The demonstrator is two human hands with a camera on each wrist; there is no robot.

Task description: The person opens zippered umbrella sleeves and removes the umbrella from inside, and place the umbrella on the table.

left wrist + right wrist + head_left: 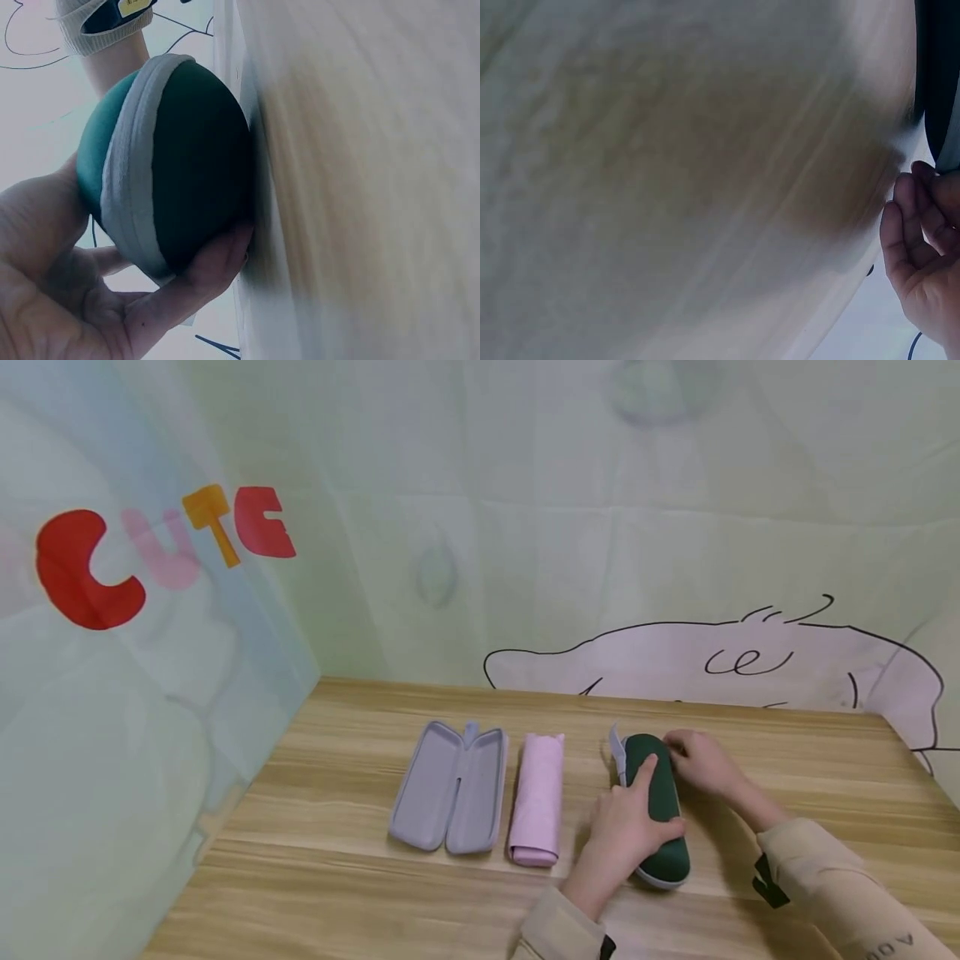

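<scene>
A dark green zippered glasses case (663,797) lies lengthwise on the table, a grey zipper band (131,150) running around its side. My left hand (622,827) grips it from the left and near end, its thumb and a finger spread over the top. In the left wrist view the fingers (199,274) wrap around the end of the case. At the case's far right side, my right hand (705,764) has its fingers curled and pinches at the zipper edge; those fingers hide the zipper pull. A grey strap (617,752) sticks up at the case's left side.
Left of the case lies a folded pink umbrella-like bundle (537,802). Farther left, an open grey-lilac hard case (423,793) lies with both halves facing up. The wooden table (315,877) meets a printed cloth backdrop (420,593) at the back and left.
</scene>
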